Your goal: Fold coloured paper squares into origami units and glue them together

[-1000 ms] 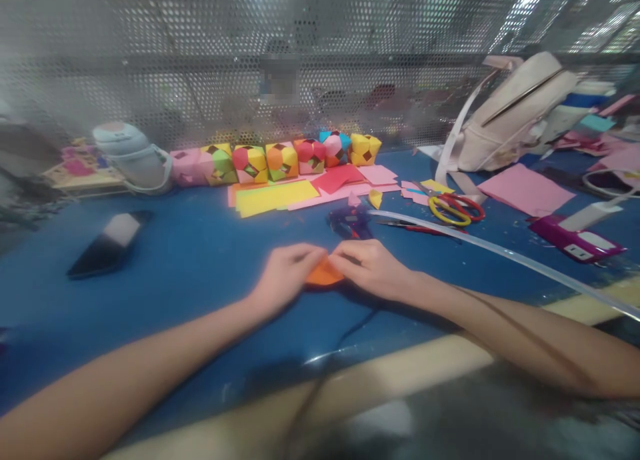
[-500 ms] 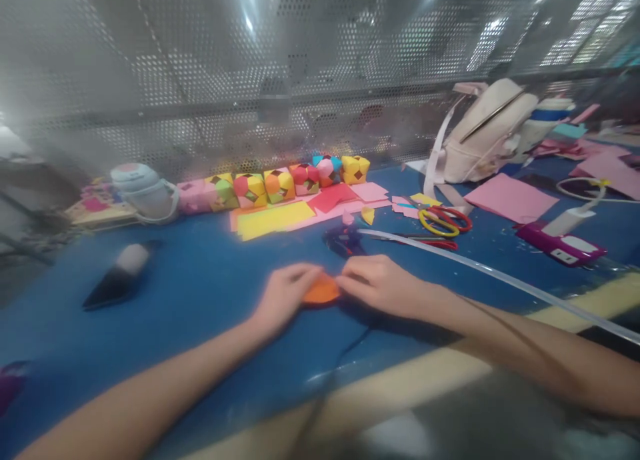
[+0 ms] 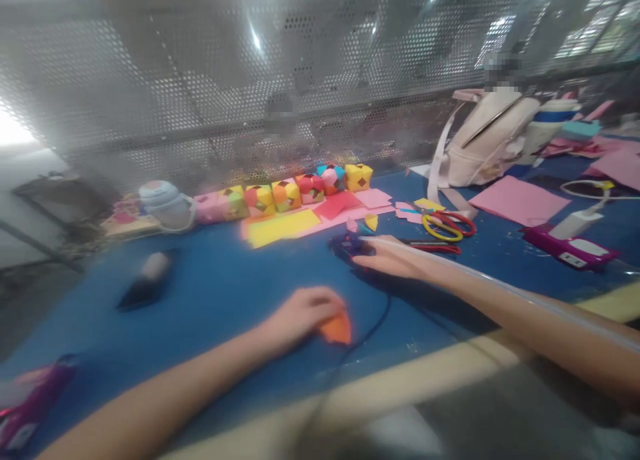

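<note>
My left hand [image 3: 313,312] is closed on a folded orange piece of paper [image 3: 336,327], held just above the blue table [image 3: 215,280]. My right hand [image 3: 387,256] has its fingers around a dark blue glue gun [image 3: 345,244] lying on the table. From its back a long clear glue stick [image 3: 480,271] runs along my right forearm, and a black cord [image 3: 381,327] trails toward the front edge. A small yellow paper piece [image 3: 371,222] lies just beyond the glue gun.
Folded paper cubes [image 3: 286,196] line the back, with yellow paper strips [image 3: 283,228] before them. Yellow and red-handled scissors [image 3: 443,227], pink sheets [image 3: 520,201], a purple power strip [image 3: 570,248] and a white bag [image 3: 483,147] are right. A phone [image 3: 143,287] and bottle [image 3: 164,203] are left.
My right hand has left the orange paper and moved forward onto the glue gun. My left hand has drawn the orange paper slightly toward me. The view has shifted a little.
</note>
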Available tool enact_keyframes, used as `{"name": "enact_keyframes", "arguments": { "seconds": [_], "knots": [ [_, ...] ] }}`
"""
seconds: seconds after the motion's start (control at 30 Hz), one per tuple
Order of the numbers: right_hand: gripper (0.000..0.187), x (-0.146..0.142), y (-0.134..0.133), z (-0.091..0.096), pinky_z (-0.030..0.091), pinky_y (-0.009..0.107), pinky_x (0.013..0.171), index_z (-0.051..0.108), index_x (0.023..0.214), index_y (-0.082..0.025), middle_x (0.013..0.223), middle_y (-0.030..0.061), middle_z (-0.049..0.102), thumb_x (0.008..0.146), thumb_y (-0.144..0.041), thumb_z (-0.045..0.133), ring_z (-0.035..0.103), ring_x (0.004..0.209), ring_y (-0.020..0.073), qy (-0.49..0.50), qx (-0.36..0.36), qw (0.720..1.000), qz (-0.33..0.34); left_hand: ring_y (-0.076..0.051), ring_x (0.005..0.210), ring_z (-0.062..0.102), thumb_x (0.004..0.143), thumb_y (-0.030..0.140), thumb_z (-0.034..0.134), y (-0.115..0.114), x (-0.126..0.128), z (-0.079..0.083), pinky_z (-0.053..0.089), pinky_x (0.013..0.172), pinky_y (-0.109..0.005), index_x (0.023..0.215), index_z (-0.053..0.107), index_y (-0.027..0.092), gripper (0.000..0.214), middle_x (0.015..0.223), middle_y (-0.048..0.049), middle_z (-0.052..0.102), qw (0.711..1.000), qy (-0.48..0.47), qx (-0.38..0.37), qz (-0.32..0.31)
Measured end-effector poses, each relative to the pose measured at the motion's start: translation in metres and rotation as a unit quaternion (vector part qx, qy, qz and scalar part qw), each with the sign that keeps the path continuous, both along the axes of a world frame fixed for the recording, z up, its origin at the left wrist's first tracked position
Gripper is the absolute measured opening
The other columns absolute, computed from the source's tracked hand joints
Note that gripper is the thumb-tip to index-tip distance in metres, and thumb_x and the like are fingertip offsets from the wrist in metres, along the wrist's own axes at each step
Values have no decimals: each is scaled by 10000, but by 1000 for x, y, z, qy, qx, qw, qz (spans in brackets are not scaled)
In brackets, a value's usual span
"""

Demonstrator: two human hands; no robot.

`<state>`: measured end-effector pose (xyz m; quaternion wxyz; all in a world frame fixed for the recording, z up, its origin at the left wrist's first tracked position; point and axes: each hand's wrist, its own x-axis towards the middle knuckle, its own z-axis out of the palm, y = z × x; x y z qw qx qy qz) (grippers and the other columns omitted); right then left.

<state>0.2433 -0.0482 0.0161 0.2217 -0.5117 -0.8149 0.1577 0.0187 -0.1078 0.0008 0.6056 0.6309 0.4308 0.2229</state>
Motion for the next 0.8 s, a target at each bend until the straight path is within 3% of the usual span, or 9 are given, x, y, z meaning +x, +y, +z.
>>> {"name": "enact_keyframes", "arguments": {
  "seconds": [0.1, 0.23, 0.3, 0.37, 0.43, 0.5, 0.67, 0.73, 0.8],
  "knots": [
    [151, -11, 8, 7, 380, 231, 555, 630, 709, -164, 608, 27, 639, 781, -278, 561, 573, 580, 153, -47, -24, 998, 41, -125, 680, 601, 772, 275, 548, -16, 0, 10, 474, 612, -213, 800, 692, 172, 180, 797, -30, 701, 996, 59, 50, -49],
    [182, -43, 14, 14, 336, 213, 481, 606, 649, -161, 425, -39, 492, 780, -279, 562, 468, 435, 105, -11, -34, 995, 90, -130, 709, 595, 795, 226, 503, -32, -7, 34, 458, 633, -200, 787, 700, 200, 199, 757, -6, 689, 983, 106, 127, -78],
    [167, -68, 17, 15, 340, 210, 489, 620, 692, -153, 439, -45, 495, 779, -287, 571, 468, 452, 102, 36, -42, 991, 122, -129, 730, 594, 810, 187, 472, -39, -12, 48, 453, 655, -195, 812, 694, 201, 222, 784, -8, 684, 972, 125, 166, -106],
    [178, -99, 21, 14, 354, 209, 502, 628, 719, -140, 459, -39, 520, 777, -302, 581, 477, 472, 102, 85, -97, 982, 138, -125, 742, 594, 818, 146, 444, -47, -16, 60, 445, 689, -192, 855, 684, 185, 246, 827, -23, 676, 954, 146, 199, -168],
    [194, -133, 27, 12, 358, 208, 507, 624, 718, -134, 490, -25, 549, 762, -322, 611, 485, 485, 98, 135, -160, 971, 114, -129, 765, 593, 824, 117, 417, -55, -20, 66, 434, 716, -194, 866, 669, 170, 261, 843, -39, 668, 931, 176, 223, -230],
    [232, -167, 33, 10, 360, 203, 511, 601, 666, -130, 503, -10, 555, 754, -343, 631, 498, 505, 97, 149, -172, 967, 110, -138, 751, 585, 815, 106, 411, -62, -25, 67, 423, 696, -203, 821, 648, 170, 246, 825, -45, 657, 905, 235, 239, -261],
    [361, -240, 39, 9, 383, 207, 489, 538, 543, -142, 484, 22, 554, 760, -417, 629, 531, 505, 114, 177, -201, 958, 106, -146, 591, 523, 800, 135, 372, -71, -62, 59, 358, 558, -234, 741, 554, 191, 199, 710, -32, 598, 828, 463, 245, -201],
    [374, -263, 41, 9, 401, 208, 489, 543, 540, -142, 502, 33, 574, 752, -437, 634, 551, 507, 120, 188, -209, 954, 108, -149, 569, 501, 776, 138, 380, -71, -86, 57, 329, 536, -241, 697, 518, 197, 169, 664, -20, 571, 816, 483, 262, -180],
    [341, -281, 43, 7, 420, 199, 497, 570, 585, -139, 540, 35, 599, 768, -423, 618, 575, 516, 118, 200, -215, 949, 114, -153, 553, 506, 763, 146, 383, -67, -113, 56, 322, 529, -243, 661, 494, 206, 163, 619, -4, 567, 831, 480, 240, -144]
  ]
}}
